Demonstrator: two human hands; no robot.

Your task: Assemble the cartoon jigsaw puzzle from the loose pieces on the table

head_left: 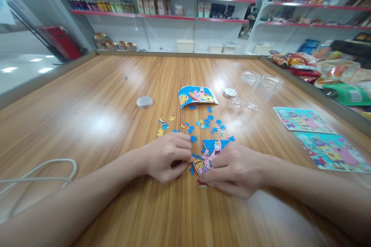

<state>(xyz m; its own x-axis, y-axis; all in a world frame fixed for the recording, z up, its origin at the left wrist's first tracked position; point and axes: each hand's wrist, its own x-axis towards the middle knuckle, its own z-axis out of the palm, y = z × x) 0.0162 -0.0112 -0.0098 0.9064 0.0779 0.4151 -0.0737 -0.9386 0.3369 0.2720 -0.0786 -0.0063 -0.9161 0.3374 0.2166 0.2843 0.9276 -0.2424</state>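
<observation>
A partly joined cartoon jigsaw puzzle (207, 154), blue, pink and yellow, lies flat on the wooden table. At its left edge my left hand (171, 156) is closed in a pinch; a puzzle piece (191, 169) shows just below the fingertips, and what they grip is mostly hidden. My right hand (237, 170) rests over the puzzle's right side, its fingers bent and pressing on the joined pieces. Loose puzzle pieces (207, 121), several of them blue and yellow, are scattered beyond both hands. Behind them stands a curved picture card (198, 95) with a matching cartoon scene.
Two clear jars (265, 88) and a silver lid (230, 92) stand at the right back. Another lid (144, 102) lies at left. Two cartoon pictures (333, 150) lie on the right, a white cable (69, 166) on the left. Snack bags (301, 65) lie beyond the right edge.
</observation>
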